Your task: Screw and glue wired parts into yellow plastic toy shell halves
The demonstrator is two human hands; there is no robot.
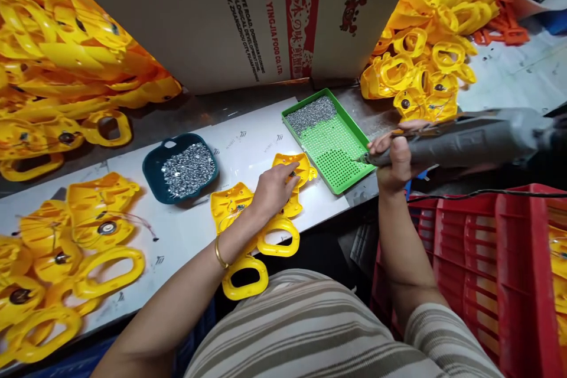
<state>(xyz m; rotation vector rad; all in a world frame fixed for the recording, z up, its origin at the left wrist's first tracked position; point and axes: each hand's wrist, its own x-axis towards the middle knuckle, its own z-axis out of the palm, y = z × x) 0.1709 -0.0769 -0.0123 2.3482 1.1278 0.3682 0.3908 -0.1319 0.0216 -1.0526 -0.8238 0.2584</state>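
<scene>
The right hand (396, 159) clasps a grey power screwdriver (469, 137), tip over the green tray (339, 172). The left hand (275, 190) lies on yellow shells (229, 204) at the near edge of the white board (250, 147) — pinching or not, I cannot tell — near a dark bowl (152, 166) of metal pieces (186, 171).

Striped shirt (305, 331); bangle (218, 252), seemingly gold
</scene>
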